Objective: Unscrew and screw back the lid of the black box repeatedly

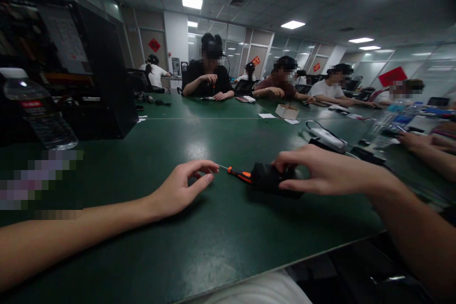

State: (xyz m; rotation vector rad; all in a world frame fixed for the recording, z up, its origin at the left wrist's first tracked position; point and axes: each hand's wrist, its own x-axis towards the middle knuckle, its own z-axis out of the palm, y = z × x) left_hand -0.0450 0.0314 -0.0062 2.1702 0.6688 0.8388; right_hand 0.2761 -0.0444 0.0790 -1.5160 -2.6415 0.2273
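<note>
Above the green table point(149, 251), my right hand point(313, 171) grips a black blocky object point(267, 178) between thumb and fingers. An orange and black screwdriver point(240, 174) lies just left of that object, its thin metal shaft pointing left; the end of its handle is hidden behind the object. My left hand point(188, 183) is curved with thumb and fingers apart, its fingertips close to the screwdriver's tip. Whether the fingertips touch the tip cannot be made out. Nothing shows between the left thumb and fingers.
A water bottle point(42, 109) and a large black case point(103, 66) stand at the left. Beyond my right hand lies a white device point(326, 137) with a cable. A small open box point(287, 111) sits farther back. Several people sit across the table and at the right.
</note>
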